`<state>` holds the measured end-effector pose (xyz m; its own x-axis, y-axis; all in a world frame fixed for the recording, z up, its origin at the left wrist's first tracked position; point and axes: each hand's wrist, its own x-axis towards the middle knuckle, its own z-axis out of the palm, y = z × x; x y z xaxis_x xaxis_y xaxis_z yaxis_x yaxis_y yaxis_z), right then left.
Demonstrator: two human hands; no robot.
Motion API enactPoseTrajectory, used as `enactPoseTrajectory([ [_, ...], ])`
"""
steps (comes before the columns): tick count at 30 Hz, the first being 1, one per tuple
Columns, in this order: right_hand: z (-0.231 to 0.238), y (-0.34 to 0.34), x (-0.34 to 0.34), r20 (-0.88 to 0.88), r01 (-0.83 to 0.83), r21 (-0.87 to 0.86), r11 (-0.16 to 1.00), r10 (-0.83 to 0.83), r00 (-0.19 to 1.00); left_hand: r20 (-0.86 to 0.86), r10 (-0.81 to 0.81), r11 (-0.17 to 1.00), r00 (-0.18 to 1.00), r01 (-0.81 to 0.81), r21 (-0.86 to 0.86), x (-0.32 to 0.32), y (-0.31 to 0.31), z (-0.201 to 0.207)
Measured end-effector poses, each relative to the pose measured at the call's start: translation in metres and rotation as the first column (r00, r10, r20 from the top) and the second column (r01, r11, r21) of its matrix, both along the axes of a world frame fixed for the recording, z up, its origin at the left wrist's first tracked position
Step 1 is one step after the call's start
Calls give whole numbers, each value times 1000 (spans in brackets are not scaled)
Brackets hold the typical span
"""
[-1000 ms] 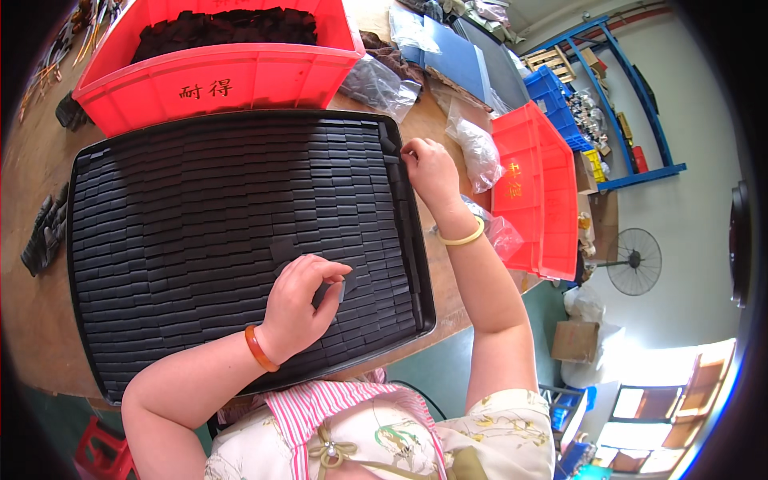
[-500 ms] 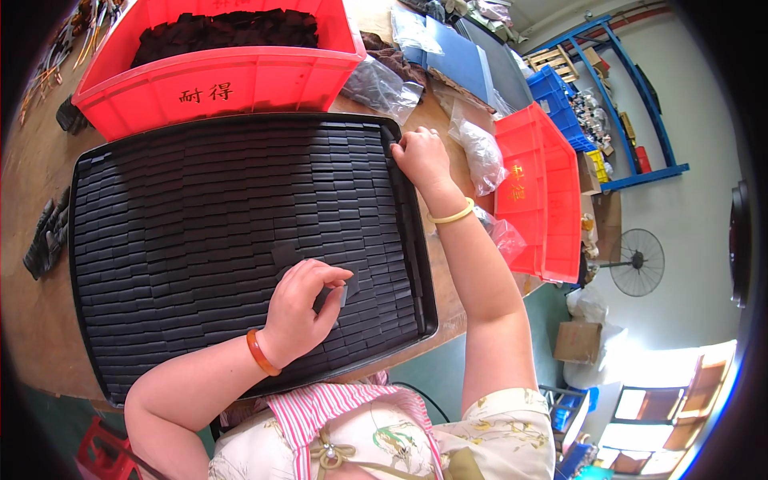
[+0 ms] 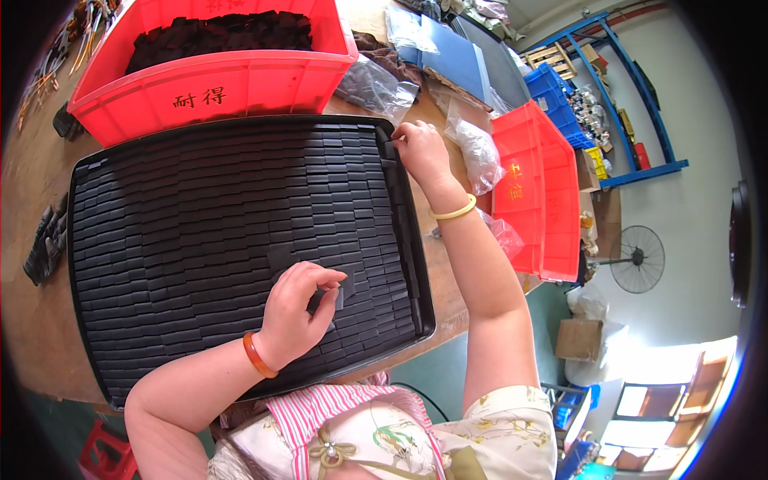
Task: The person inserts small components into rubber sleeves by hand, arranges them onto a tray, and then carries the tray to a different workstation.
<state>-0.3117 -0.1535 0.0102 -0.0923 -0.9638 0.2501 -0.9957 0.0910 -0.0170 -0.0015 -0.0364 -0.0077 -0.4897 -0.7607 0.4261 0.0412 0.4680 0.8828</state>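
A large black tray (image 3: 430, 308) lies before me, covered with close rows of small flat black rectangular pieces (image 3: 200, 216). Over its near middle hovers my left hand (image 3: 300, 308), fingers curled, with a small dark flat piece (image 3: 340, 298) showing grey in the light between thumb and fingers. At the far right corner of the tray, my right hand (image 3: 424, 154) has its fingertips pinched together by the end of the rightmost column. Whatever is in that pinch is hidden by the fingers. A few pieces lie loose on the rows beside my left hand.
Behind the tray stands a red plastic bin (image 3: 264, 84) heaped with black pieces (image 3: 220, 40). Another red bin (image 3: 528, 192) is on the right, next to clear plastic bags (image 3: 478, 152). Dark gloves (image 3: 46, 240) lie left on the wooden table (image 3: 40, 336).
The view has shifted slightly, so bin and tray appear a little further left. My left hand keeps its curl over the rows; the right stays at the far corner, its fingers slightly shifted.
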Motion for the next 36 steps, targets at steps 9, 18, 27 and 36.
enactPoseTrajectory([
  [9, -13, -4, 2, 96, -1, -67, 998, 8, 995, 13, 3, 1000, 1000, -3, -5, 0, -2, 2],
  [18, -13, -3, -1, 177, 43, -152, 987, -15, 984, 18, 0, 1000, 1000, 0, 7, -2, 0, 2],
  [27, 4, 27, 2, 133, -237, 57, 970, 228, 965, 18, -6, 1000, 1000, 6, -14, -1, -1, 2],
  [36, -1, 29, 21, 32, -118, 43, 992, 117, 993, 20, 6, 999, 1000, -5, -41, 1, 0, 2],
])
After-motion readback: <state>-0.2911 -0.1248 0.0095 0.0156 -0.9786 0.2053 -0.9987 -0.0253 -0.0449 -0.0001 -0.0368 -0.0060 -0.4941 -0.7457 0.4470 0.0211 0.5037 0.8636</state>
